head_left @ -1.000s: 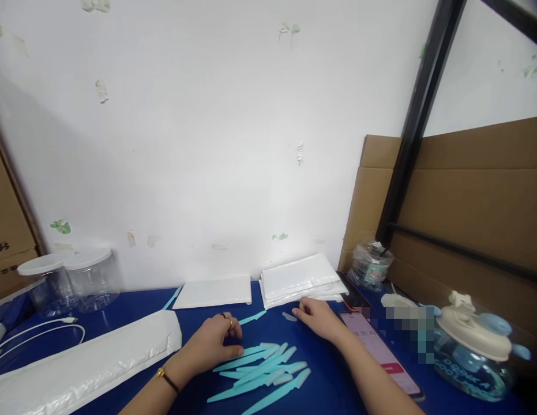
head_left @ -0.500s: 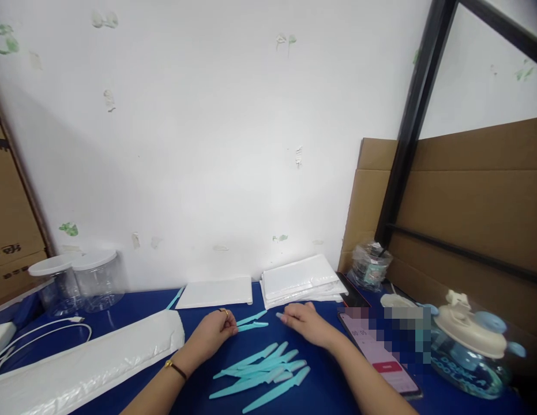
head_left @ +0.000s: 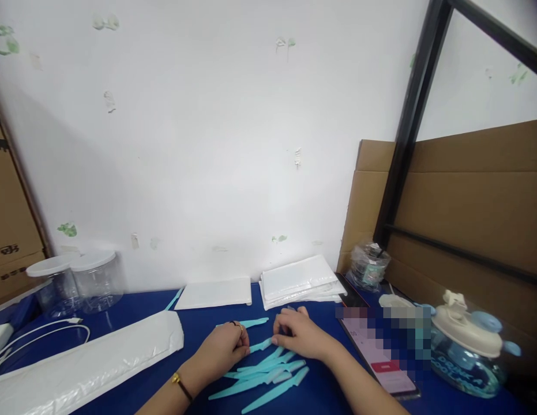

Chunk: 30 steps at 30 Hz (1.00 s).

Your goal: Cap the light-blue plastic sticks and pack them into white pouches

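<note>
Light-blue eyebrow razors lie in an overlapping pile on the blue table in front of me. My left hand, with a ring and a dark bracelet, is closed in a pinch on one eyebrow razor, whose capped end points right. Another razor lies just behind that hand, partly hidden by it. My right hand is over the far right side of the pile. Its fingers are curved and apart, with the thumb close to the end of the pinched razor; whether they touch is unclear.
White padded mailers are stacked by the wall, beside a flat white packet. A long white padded bag lies left, near clear jars and a white cable. A phone and a drink bottle are on the right.
My left hand has moved right and toward me, leaving one razor lying behind it. My right hand has come left and nearer, close to the pile and my left fingertips.
</note>
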Each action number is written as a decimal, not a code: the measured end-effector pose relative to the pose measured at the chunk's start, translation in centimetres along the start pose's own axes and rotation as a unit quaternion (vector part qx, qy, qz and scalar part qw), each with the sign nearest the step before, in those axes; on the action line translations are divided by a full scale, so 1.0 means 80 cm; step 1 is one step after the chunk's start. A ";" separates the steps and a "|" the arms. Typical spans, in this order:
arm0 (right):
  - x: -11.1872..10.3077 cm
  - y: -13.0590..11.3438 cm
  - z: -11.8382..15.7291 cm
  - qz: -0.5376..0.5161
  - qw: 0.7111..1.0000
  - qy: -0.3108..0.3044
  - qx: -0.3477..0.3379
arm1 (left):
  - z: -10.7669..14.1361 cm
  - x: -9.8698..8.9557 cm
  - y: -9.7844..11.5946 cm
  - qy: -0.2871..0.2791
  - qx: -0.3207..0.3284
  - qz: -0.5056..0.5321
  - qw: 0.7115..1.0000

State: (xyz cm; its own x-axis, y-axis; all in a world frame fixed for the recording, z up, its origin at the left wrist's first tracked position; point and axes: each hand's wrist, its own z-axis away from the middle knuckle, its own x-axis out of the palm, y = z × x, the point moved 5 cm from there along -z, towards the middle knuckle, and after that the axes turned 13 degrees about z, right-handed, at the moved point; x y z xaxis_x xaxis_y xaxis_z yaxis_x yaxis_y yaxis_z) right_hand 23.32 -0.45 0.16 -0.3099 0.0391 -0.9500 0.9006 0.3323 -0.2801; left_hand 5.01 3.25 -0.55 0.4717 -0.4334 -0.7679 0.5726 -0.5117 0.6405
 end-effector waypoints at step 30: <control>-0.003 0.030 -0.001 -0.037 0.999 0.012 0.002 | -0.008 -0.021 -0.008 0.048 -0.001 0.006 0.999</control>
State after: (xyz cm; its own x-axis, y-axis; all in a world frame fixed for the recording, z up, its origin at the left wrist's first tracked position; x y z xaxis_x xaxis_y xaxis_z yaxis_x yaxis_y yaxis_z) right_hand 25.54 0.43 -0.25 -0.3822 0.0372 -0.9233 0.8767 0.3304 -0.3496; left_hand 4.27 4.77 0.29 0.5404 -0.3659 -0.7577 0.5681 -0.5056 0.6494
